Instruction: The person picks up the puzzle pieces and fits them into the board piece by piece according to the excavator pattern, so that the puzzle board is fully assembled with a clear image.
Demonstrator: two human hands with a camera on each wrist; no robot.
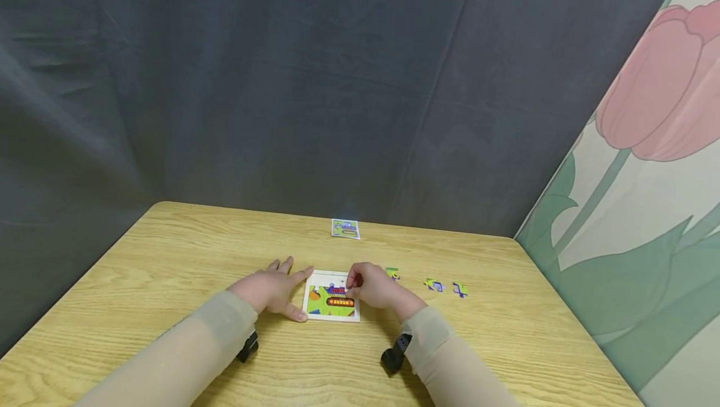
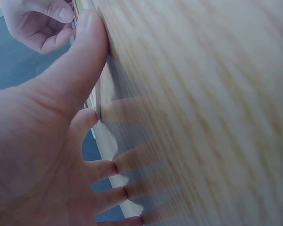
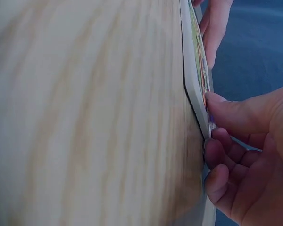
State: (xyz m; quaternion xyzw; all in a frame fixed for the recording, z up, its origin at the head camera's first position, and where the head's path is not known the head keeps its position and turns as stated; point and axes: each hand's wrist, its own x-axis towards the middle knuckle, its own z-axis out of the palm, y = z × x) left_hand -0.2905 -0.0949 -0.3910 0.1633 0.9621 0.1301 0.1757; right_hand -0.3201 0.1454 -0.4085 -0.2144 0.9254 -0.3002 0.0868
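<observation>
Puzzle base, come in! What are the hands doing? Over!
Left hand flat, bracing puzzle tray. Right hand pinching a piece on the tray. Three loose pieces at right. Nothing blocking.

— What stood behind the wooden table point(image 1: 140, 269)?
— A dark grey fabric backdrop point(image 1: 253, 82) hung creased along its far edge.
— And past its right edge?
— A wall hanging point(image 1: 647, 175) printed with a pink tulip point(image 1: 664, 88) and green leaves.

Reference card point(image 1: 345, 229) on wooden table point(image 1: 169, 257)
</observation>
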